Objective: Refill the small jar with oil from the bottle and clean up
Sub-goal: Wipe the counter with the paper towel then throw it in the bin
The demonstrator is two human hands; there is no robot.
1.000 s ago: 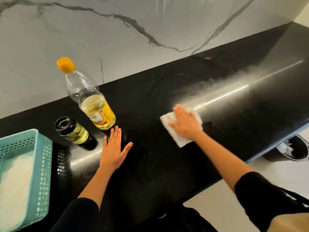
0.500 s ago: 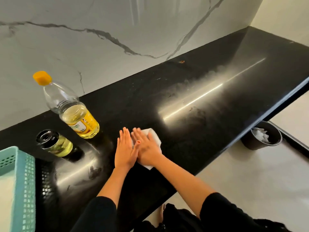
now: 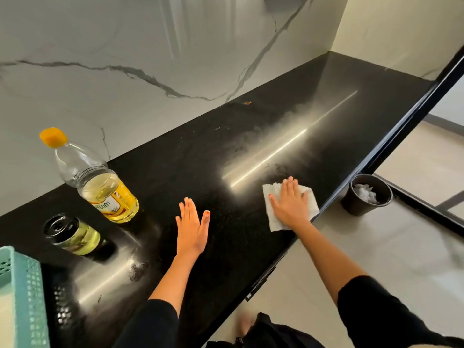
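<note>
So, the right hand (image 3: 291, 205) lies flat with straight fingers, pressing a white paper towel (image 3: 273, 218) onto the black surface (image 3: 251, 136) near its front edge, right of center in the frame. The left hand (image 3: 192, 228) is flat too, palm down on the bare surface mid-frame, holding nothing. The oil bottle (image 3: 105, 189) stands at the left with its orange cap on and yellow oil in its lower part. The small jar (image 3: 75, 234) sits just below-left of it, close but not touching, black lid on, greenish oil inside. A teal basket (image 3: 27, 285) pokes in at lower left. A dark bin (image 3: 356, 204) holding crumpled white paper sits on the floor at the right.
</note>
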